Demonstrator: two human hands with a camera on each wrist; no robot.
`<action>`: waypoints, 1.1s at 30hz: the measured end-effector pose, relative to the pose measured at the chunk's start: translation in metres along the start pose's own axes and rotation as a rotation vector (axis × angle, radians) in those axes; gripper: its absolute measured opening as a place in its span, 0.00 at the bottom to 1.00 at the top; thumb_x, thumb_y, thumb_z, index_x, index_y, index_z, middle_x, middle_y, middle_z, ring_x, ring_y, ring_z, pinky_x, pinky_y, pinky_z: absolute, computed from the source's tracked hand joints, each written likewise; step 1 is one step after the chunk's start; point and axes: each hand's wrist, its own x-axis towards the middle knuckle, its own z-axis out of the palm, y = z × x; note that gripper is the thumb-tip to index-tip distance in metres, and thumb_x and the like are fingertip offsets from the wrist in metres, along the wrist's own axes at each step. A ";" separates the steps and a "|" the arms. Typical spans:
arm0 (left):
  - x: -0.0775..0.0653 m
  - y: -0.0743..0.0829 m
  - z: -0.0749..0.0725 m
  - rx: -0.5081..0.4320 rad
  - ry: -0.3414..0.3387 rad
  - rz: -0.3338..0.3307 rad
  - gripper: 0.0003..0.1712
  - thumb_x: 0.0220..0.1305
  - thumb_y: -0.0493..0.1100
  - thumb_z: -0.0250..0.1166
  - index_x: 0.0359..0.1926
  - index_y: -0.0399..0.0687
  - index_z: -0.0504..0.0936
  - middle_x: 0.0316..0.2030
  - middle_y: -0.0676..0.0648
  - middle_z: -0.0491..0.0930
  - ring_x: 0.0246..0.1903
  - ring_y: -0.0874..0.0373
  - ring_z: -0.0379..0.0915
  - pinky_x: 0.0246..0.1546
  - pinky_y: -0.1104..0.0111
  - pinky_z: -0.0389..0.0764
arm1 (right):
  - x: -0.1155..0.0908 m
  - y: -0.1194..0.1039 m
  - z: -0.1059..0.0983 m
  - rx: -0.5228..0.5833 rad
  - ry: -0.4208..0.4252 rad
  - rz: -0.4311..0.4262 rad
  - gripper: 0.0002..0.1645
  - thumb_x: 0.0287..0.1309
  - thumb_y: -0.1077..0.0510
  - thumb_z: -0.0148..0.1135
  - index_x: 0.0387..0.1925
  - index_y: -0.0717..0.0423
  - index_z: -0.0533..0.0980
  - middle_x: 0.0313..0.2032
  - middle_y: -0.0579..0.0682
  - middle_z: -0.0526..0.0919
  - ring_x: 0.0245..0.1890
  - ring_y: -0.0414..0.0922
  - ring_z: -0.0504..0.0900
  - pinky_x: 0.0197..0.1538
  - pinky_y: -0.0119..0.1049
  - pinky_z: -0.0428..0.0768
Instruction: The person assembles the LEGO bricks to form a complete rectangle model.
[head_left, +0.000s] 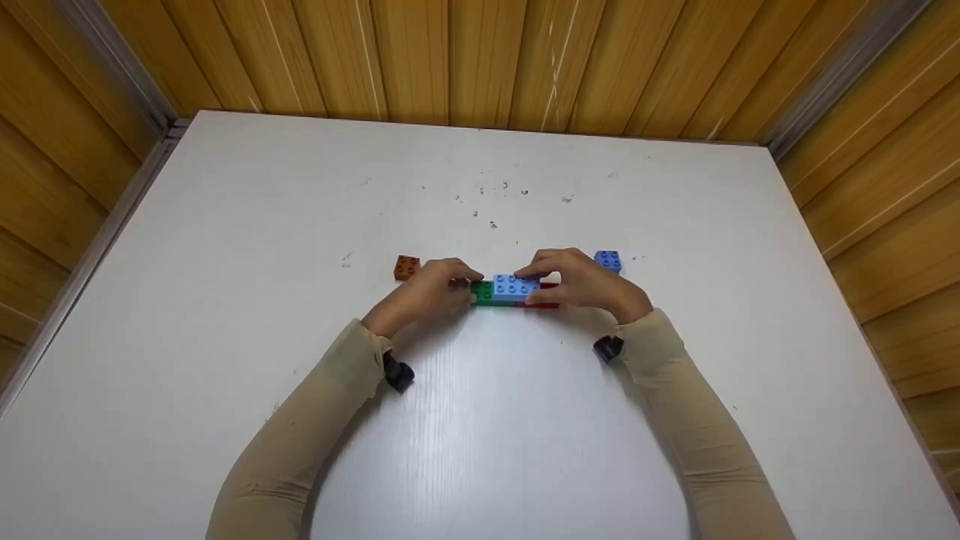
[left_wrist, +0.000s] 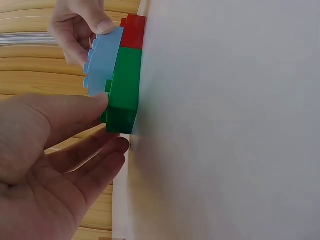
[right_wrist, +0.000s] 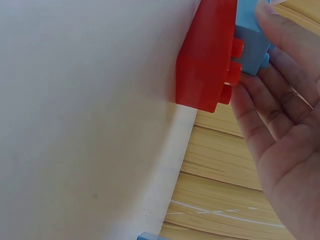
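Plainly, left hand pinches green brick; right hand, light-blue brick.

Light-blue rectangular plastic brick, studded: one, studs up, lying across the seam of the two below. Green plastic brick, studded: one, flat on the white counter, end studs uncovered by the light-blue. Red plastic brick, studded: one, end-to-end against the green, outer studs exposed.
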 end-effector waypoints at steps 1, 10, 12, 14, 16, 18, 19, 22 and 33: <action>-0.001 0.000 -0.001 0.001 -0.002 -0.003 0.20 0.64 0.34 0.60 0.58 0.40 0.79 0.53 0.43 0.79 0.54 0.52 0.74 0.58 0.60 0.75 | 0.000 0.000 0.000 -0.001 -0.003 0.005 0.24 0.53 0.55 0.70 0.53 0.55 0.81 0.42 0.50 0.83 0.46 0.46 0.80 0.53 0.45 0.78; -0.006 -0.001 -0.015 0.005 0.005 0.053 0.23 0.65 0.39 0.62 0.61 0.43 0.76 0.55 0.44 0.78 0.56 0.50 0.71 0.60 0.56 0.73 | -0.001 -0.001 0.000 -0.010 -0.021 0.057 0.25 0.55 0.54 0.69 0.55 0.53 0.80 0.45 0.49 0.82 0.47 0.45 0.79 0.57 0.45 0.77; -0.007 -0.002 -0.019 0.012 0.019 0.071 0.23 0.65 0.40 0.62 0.61 0.43 0.76 0.55 0.43 0.78 0.56 0.49 0.71 0.61 0.55 0.71 | -0.001 -0.001 0.001 -0.015 -0.024 0.070 0.25 0.55 0.54 0.69 0.55 0.52 0.79 0.45 0.49 0.82 0.47 0.45 0.79 0.58 0.44 0.77; -0.009 -0.003 -0.024 0.024 0.034 0.084 0.24 0.64 0.40 0.63 0.62 0.42 0.75 0.55 0.42 0.77 0.58 0.48 0.71 0.62 0.54 0.70 | -0.001 -0.001 0.001 -0.017 -0.026 0.082 0.25 0.55 0.53 0.69 0.55 0.51 0.80 0.45 0.48 0.82 0.47 0.45 0.79 0.58 0.43 0.77; -0.010 -0.004 -0.029 0.050 0.048 0.089 0.26 0.64 0.41 0.64 0.62 0.42 0.75 0.56 0.42 0.77 0.59 0.47 0.70 0.63 0.54 0.69 | -0.001 -0.001 0.001 -0.012 -0.026 0.091 0.25 0.55 0.53 0.69 0.55 0.50 0.80 0.45 0.48 0.82 0.47 0.45 0.79 0.58 0.43 0.77; -0.011 -0.004 -0.033 0.082 0.060 0.087 0.27 0.64 0.42 0.64 0.63 0.43 0.74 0.57 0.41 0.76 0.61 0.47 0.69 0.64 0.55 0.68 | -0.001 -0.001 0.001 -0.010 -0.024 0.097 0.25 0.55 0.53 0.70 0.55 0.50 0.80 0.45 0.48 0.82 0.48 0.44 0.79 0.58 0.43 0.77; -0.011 -0.004 -0.035 0.102 0.066 0.083 0.27 0.64 0.42 0.65 0.63 0.43 0.74 0.57 0.41 0.75 0.61 0.47 0.68 0.64 0.55 0.68 | -0.001 -0.001 0.002 -0.010 -0.024 0.097 0.25 0.55 0.53 0.69 0.55 0.50 0.80 0.45 0.47 0.82 0.48 0.44 0.79 0.58 0.43 0.77; -0.014 -0.007 -0.040 0.139 0.085 0.072 0.28 0.63 0.42 0.65 0.64 0.44 0.73 0.59 0.41 0.74 0.60 0.47 0.68 0.62 0.56 0.70 | -0.001 -0.001 0.002 -0.003 -0.017 0.080 0.25 0.54 0.53 0.70 0.55 0.51 0.80 0.45 0.47 0.82 0.47 0.44 0.79 0.57 0.44 0.77; -0.027 -0.027 -0.051 0.155 0.126 0.066 0.27 0.60 0.40 0.67 0.61 0.39 0.75 0.56 0.40 0.74 0.57 0.45 0.69 0.60 0.56 0.71 | -0.002 0.002 0.002 0.002 -0.010 0.047 0.25 0.55 0.53 0.69 0.55 0.53 0.79 0.45 0.49 0.82 0.45 0.45 0.77 0.54 0.46 0.77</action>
